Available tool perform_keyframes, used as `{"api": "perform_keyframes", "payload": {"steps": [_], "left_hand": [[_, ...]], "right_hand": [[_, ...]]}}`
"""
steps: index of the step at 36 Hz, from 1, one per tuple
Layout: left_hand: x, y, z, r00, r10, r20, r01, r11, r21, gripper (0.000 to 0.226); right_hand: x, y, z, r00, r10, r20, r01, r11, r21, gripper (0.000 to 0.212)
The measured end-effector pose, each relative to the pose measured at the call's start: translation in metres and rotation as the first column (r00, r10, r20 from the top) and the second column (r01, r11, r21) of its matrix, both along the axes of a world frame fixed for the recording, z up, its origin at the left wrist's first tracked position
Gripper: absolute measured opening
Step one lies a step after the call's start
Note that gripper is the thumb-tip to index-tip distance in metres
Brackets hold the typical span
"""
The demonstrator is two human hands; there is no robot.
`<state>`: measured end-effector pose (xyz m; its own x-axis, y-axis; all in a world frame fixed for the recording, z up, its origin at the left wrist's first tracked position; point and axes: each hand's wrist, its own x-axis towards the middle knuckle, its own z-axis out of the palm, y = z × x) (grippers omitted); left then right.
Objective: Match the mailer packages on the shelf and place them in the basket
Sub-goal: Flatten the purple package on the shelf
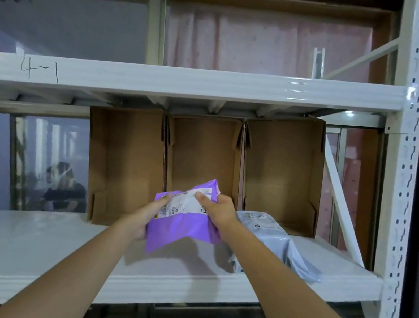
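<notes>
A purple mailer package (183,224) with a white shipping label is held up above the white shelf (20,243), in front of the cardboard boxes. My left hand (149,217) grips its left edge, thumb on the label. My right hand (217,209) grips its upper right part, fingers curled over the label. A grey mailer package (275,240) lies on the shelf just right of my right forearm, partly hidden by it. No basket is in view.
Three open cardboard boxes (203,157) stand side by side at the back of the shelf. An upper shelf beam marked "4-1" (160,80) runs overhead. The white rack upright (398,192) stands at the right. A person sits behind the rack at the left.
</notes>
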<state>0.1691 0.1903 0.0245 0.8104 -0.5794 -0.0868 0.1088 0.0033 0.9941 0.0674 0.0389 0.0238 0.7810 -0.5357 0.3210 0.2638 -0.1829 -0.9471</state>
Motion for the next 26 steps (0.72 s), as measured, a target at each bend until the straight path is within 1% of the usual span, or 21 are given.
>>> {"api": "perform_keyframes", "payload": {"steps": [2,4,6,7,8,9,10,12,15,17,20,22,23,26], "left_hand": [[-0.01,-0.009,0.001,0.999,-0.03,-0.027,0.029,0.999,-0.044,0.038],[-0.017,-0.018,0.004,1.0,-0.013,0.007,0.013,0.998,-0.064,0.033],[-0.019,-0.029,0.007,0.998,0.028,0.059,-0.025,0.999,-0.048,0.038],[-0.024,-0.035,0.01,0.992,0.053,0.117,-0.051,0.999,-0.016,0.034],[-0.029,-0.042,0.013,0.984,0.07,0.165,-0.07,0.998,-0.005,0.026],[-0.034,-0.051,0.015,0.973,0.094,0.21,-0.094,0.995,-0.009,0.02],[-0.039,-0.06,0.017,0.963,0.121,0.242,-0.119,0.993,-0.021,0.019],[-0.046,-0.079,0.022,0.922,0.199,0.331,-0.207,0.978,-0.013,0.027],[-0.068,-0.1,0.029,0.798,0.274,0.537,-0.382,0.919,0.1,0.034],[-0.077,-0.116,0.031,0.736,0.257,0.626,-0.432,0.891,0.142,0.034],[-0.091,-0.137,0.028,0.699,0.178,0.693,-0.436,0.874,0.215,0.032],[-0.095,-0.147,0.023,0.681,0.133,0.72,-0.441,0.86,0.258,0.032],[-0.095,-0.153,0.019,0.667,0.119,0.736,-0.448,0.853,0.268,0.032],[-0.095,-0.164,0.01,0.665,0.088,0.742,-0.46,0.831,0.314,0.034]], "right_hand": [[-0.005,-0.008,-0.001,0.999,-0.048,0.002,0.048,0.998,0.028,0.02],[-0.01,-0.017,-0.001,0.994,-0.107,0.0,0.107,0.994,0.022,0.023],[-0.018,-0.028,0.002,0.987,-0.159,-0.026,0.159,0.987,-0.017,0.028],[-0.022,-0.034,0.005,0.979,-0.197,-0.048,0.194,0.979,-0.061,0.032],[-0.028,-0.041,0.008,0.965,-0.252,-0.076,0.24,0.962,-0.132,0.037],[-0.034,-0.049,0.013,0.946,-0.307,-0.099,0.281,0.935,-0.217,0.041],[-0.04,-0.057,0.018,0.928,-0.355,-0.114,0.31,0.905,-0.292,0.043],[-0.05,-0.072,0.029,0.905,-0.407,-0.128,0.333,0.861,-0.385,0.047],[-0.064,-0.093,0.037,0.865,-0.482,-0.142,0.377,0.81,-0.45,0.049],[-0.074,-0.105,0.037,0.83,-0.54,-0.139,0.409,0.76,-0.505,0.051],[-0.088,-0.119,0.03,0.765,-0.624,-0.16,0.435,0.684,-0.585,0.052],[-0.092,-0.127,0.022,0.733,-0.658,-0.171,0.441,0.651,-0.618,0.052],[-0.093,-0.132,0.018,0.722,-0.668,-0.183,0.44,0.646,-0.624,0.051],[-0.092,-0.144,0.007,0.702,-0.672,-0.236,0.416,0.656,-0.63,0.048]]}}
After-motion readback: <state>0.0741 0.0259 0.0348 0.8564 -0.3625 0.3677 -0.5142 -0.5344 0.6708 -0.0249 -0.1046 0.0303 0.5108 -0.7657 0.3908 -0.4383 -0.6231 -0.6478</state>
